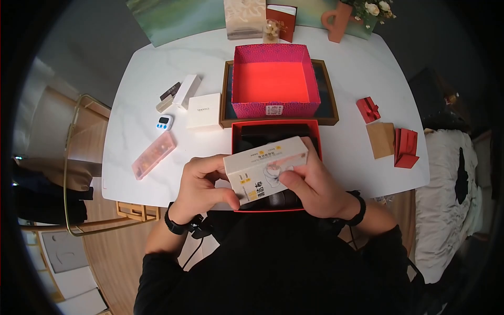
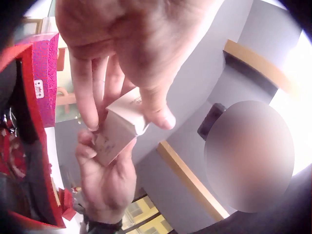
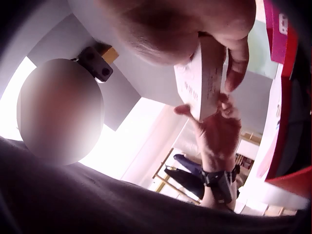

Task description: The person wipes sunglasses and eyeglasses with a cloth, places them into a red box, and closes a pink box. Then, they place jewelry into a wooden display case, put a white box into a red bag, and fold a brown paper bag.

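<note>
A white printed carton (image 1: 262, 170) is held tilted above a red-rimmed box (image 1: 318, 142) with dark contents. My right hand (image 1: 323, 191) grips the carton's right end, thumb across its printed face. At the other end, my left hand (image 1: 202, 186) has thumb and fingers around the corner. The left wrist view shows the carton (image 2: 119, 124) between the left hand (image 2: 131, 44) above and the right hand (image 2: 107, 185) below. In the right wrist view, the right hand (image 3: 195, 29) holds the carton (image 3: 207, 83), with the left hand (image 3: 219, 136) at its far end.
A pink patterned box (image 1: 275, 110) stands on a framed tray (image 1: 329, 100) behind. To the left lie a white square box (image 1: 205, 111), a timer (image 1: 164, 123) and a pink organizer (image 1: 154, 155). Red packages (image 1: 405, 148) and a brown envelope (image 1: 380, 140) lie right.
</note>
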{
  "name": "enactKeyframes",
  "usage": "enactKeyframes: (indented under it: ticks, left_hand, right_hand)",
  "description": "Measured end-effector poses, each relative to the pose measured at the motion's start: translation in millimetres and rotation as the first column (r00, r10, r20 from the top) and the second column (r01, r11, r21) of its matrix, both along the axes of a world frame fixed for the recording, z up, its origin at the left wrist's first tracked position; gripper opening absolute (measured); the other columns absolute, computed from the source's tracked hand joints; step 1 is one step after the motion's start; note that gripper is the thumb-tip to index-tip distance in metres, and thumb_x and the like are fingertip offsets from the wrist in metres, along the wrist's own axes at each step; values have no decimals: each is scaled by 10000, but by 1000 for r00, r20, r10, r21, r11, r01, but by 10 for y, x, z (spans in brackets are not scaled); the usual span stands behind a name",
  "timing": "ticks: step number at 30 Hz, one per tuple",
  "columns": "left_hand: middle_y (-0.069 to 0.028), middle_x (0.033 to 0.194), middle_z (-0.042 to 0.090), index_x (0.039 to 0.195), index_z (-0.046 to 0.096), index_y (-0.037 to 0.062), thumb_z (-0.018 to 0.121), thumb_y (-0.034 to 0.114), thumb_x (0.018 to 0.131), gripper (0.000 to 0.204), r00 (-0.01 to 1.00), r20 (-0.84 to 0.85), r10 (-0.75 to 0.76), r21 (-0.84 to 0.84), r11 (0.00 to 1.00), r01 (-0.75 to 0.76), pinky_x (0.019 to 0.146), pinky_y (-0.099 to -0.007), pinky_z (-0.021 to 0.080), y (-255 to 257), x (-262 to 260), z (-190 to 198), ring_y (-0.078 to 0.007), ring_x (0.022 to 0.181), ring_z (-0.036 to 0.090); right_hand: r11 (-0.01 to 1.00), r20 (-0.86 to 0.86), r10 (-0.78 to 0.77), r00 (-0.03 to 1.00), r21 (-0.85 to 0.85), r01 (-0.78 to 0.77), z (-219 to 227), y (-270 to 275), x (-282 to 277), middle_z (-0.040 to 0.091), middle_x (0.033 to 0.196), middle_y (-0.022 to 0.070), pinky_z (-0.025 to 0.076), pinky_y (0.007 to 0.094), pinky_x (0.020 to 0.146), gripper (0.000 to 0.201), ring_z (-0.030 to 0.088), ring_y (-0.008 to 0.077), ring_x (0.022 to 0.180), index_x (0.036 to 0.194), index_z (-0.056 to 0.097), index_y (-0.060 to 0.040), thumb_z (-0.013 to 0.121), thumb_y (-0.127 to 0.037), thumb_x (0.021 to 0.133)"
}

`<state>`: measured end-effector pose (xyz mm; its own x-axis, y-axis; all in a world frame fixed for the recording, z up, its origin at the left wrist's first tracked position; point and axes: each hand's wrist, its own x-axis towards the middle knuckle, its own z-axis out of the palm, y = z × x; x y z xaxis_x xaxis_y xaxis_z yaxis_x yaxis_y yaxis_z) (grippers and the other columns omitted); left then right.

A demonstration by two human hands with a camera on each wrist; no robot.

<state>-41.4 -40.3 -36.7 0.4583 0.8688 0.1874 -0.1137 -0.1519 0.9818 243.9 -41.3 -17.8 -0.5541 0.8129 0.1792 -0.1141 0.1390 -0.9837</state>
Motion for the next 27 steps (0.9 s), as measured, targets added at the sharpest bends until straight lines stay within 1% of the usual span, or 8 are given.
enactKeyframes:
  ticks: [4,6,9,11,13,19,23,27]
  left_hand:
    - [-105,1216,772,1311,689,-82,1093,383,565,968,993,111,51,-23,999,-48,988,-351,576,43,-5,-127,-174,1101,724]
    - [-119,1264,737,1362,646,-96,1063,546,571,1101,986,85,141,-67,988,-136,996,-349,559,21,36,-121,-183,1129,709]
    - [-135,1257,730,1350,647,-108,1057,545,626,1058,973,129,192,77,976,-203,993,-348,554,-26,146,54,-192,1133,705]
    - [-144,1252,729,1356,642,-109,1062,453,692,966,960,262,95,202,968,-151,988,-349,553,66,157,177,-197,1145,703]
    - [-136,1248,736,1365,647,-88,1025,322,779,809,962,64,266,361,892,-271,986,-348,555,105,134,366,-189,1139,708]
    - [-106,1140,791,1409,613,-57,772,167,1040,460,859,87,504,-13,863,-505,921,-272,579,295,-316,183,-123,1029,744]
    - [-105,910,770,1386,587,-51,689,228,1102,411,771,-256,583,-196,750,-632,607,-261,566,398,-1026,-342,-128,683,713]
    - [-121,794,729,1320,630,-63,723,293,1083,438,632,-605,485,-44,772,-634,502,-309,503,371,-1398,-1091,-150,556,637]
  right_hand:
    - [982,-130,97,987,-150,-116,-67,73,-162,572,1434,203,522,407,1130,464,595,236,1375,1511,258,34,525,-112,1162]
    - [998,-75,55,996,12,-55,-53,105,-226,573,1439,189,513,409,1135,480,597,237,1372,1534,243,20,518,-110,1164]
    - [997,-209,72,975,18,-70,73,134,-208,588,1422,175,505,409,1141,450,606,229,1363,1522,271,10,518,-111,1164]
    - [997,-153,81,985,7,-81,227,257,-119,597,1431,170,519,414,1127,557,628,228,1340,1582,243,31,559,-127,1152]
    - [1000,-217,24,976,15,-21,261,377,-169,643,1351,137,533,382,1102,547,646,204,1312,1558,329,38,620,-149,1134]
    - [985,121,-87,989,157,67,148,738,189,726,1210,91,561,287,974,319,701,126,1128,1321,603,9,711,-185,1092]
    - [892,164,-451,878,134,433,-230,1265,849,750,1043,51,555,254,820,321,699,112,946,1308,632,-25,696,-263,1102]
    - [817,367,-571,735,167,551,-607,1618,1207,760,953,44,550,261,782,381,707,123,893,1287,646,-18,703,-341,1094]
